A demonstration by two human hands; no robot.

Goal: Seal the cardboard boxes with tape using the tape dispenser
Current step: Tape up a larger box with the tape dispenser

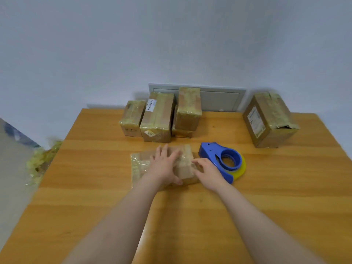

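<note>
While the box's (141, 165) length runs sideways, left hand (165, 165) presses flat, right hand (209, 173) touches its end.

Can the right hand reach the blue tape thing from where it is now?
Probably yes. The right hand is at the right edge of the box, and the dispenser lies on the table just beside it, with nothing between them.

Small box (141, 164) around mid-table (95, 187), left hand (163, 164) flat on top, right hand (209, 172) against its right side. Tape dispenser (222, 159) just right of that. Bunch of boxes (158, 119) behind, along the far edge. Lone box (266, 119) well off to the far right. Wad of tape (40, 161) past the left edge.
</note>
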